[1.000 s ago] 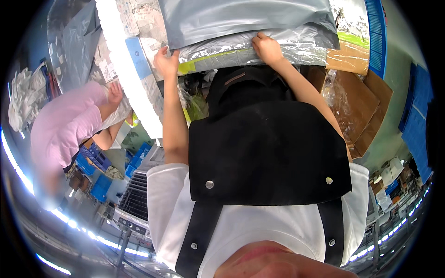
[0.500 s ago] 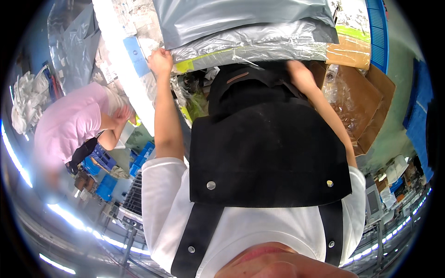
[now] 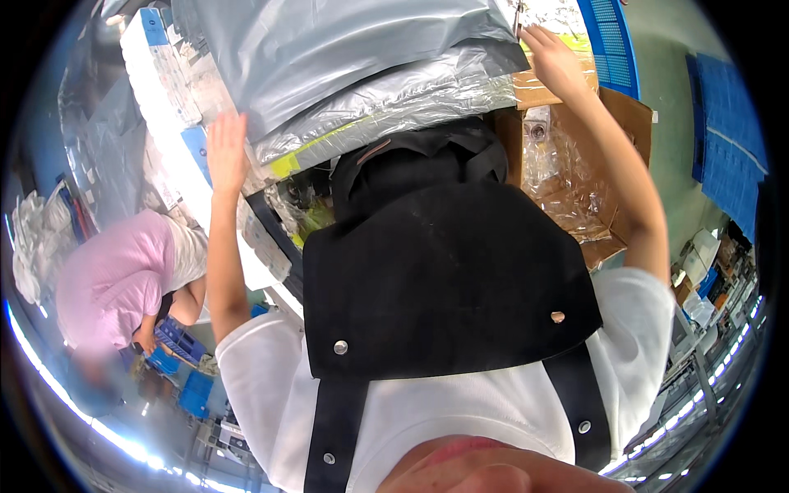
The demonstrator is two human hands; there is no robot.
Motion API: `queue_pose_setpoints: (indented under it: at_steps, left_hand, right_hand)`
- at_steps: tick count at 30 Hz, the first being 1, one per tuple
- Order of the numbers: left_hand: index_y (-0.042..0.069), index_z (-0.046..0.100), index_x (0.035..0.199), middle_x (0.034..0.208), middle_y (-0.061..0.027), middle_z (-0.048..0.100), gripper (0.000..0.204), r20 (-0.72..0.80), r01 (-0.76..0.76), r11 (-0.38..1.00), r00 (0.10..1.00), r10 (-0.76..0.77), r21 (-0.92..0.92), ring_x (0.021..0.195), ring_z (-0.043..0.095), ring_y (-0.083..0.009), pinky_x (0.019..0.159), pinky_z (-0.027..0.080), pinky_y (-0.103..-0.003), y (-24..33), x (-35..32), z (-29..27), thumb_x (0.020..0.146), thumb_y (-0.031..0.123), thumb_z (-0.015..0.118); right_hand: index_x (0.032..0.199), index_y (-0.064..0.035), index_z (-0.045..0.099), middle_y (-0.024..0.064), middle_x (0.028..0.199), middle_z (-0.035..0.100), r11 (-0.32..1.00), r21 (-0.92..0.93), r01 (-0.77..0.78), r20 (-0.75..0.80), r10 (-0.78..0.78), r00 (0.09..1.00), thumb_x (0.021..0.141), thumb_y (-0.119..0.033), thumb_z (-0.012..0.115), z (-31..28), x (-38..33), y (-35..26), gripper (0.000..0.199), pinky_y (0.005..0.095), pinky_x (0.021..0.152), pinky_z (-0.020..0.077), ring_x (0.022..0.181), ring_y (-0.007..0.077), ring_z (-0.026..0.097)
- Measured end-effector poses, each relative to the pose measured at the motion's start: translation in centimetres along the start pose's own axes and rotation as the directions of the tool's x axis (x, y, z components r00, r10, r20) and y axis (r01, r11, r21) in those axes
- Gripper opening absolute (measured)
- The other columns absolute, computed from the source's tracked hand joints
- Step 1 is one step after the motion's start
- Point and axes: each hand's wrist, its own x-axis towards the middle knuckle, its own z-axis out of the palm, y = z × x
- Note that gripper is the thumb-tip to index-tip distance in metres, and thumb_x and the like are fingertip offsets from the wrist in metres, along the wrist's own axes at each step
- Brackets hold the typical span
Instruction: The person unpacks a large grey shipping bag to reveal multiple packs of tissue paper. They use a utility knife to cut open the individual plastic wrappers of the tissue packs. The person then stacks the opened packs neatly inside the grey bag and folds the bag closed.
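Note:
A large grey plastic sheet covers the worktop in front of me. Its near side meets a front edge wrapped in shiny film, with yellow-green strips showing through. My left hand is at the sheet's left corner, fingers stretched out and slightly blurred, gripping nothing visible. At the sheet's far right corner, my right hand reaches up with its fingers extended. Beside those fingertips is a thin dark metal tool, only partly visible; whether I touch it is unclear.
An open cardboard box with crumpled clear plastic stands below the right edge. A blue perforated tray lies beyond my right hand. White boxes line the left. A co-worker in a pink shirt bends over blue crates there.
My right hand has moved from the worktop's front edge up to the sheet's far right corner. My left hand has shifted left and its fingers have straightened. The co-worker has bent lower.

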Motion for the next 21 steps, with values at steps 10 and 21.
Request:
queue_pose_setpoints:
  at_steps: [10,21]
  left_hand:
    - [0.001,0.058,0.106,0.138,-0.0106,0.039,0.033,0.350,-0.501,0.845,0.838,0.419,0.188,0.134,0.023,-0.0220,0.112,0.016,-0.037,-0.2,1.8,2.8,0.077,0.014,0.049]
    - [0.000,0.051,0.088,0.123,-0.0200,0.048,0.017,0.177,-0.392,0.909,0.894,0.413,-0.141,0.121,0.040,-0.0323,0.104,0.032,-0.040,-2.3,0.1,4.7,0.073,0.007,0.051]
  right_hand:
    - [0.122,-0.0072,0.048,0.0083,0.125,0.048,0.567,-0.320,0.759,0.333,-0.683,0.650,0.075,-0.011,0.055,1.5,6.2,2.7,0.048,0.0422,0.112,0.0175,0.127,0.0196,0.034]
    - [0.081,-0.0090,0.050,0.0028,0.081,0.054,0.804,-0.153,0.574,0.355,-0.497,0.791,0.069,-0.010,0.055,2.3,6.1,2.9,0.013,0.0295,0.088,0.0377,0.095,0.0179,0.049]
